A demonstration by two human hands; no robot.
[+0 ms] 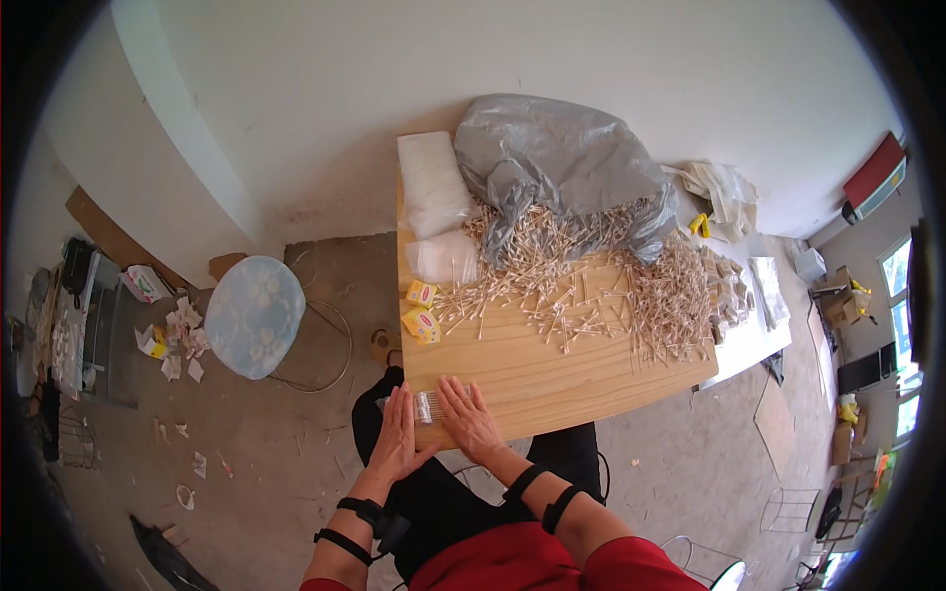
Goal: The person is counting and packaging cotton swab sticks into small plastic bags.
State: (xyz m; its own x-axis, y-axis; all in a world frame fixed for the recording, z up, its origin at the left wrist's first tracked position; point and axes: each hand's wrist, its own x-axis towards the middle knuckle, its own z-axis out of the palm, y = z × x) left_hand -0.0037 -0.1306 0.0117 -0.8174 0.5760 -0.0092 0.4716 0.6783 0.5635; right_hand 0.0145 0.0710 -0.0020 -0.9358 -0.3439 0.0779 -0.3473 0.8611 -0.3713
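At the near edge of the light wooden tabletop [552, 379], the left hand [396, 438] and right hand [470, 419] flank a small clear packet of thin sticks [426, 406], fingers flat and pressed together against its sides, seemingly to square it; both forearms reach up from below. Farther back lie two small yellow boxes [421, 310], a spread of loose pale cotton-tipped sticks [581, 286] and a crumpled grey plastic bag [562, 167].
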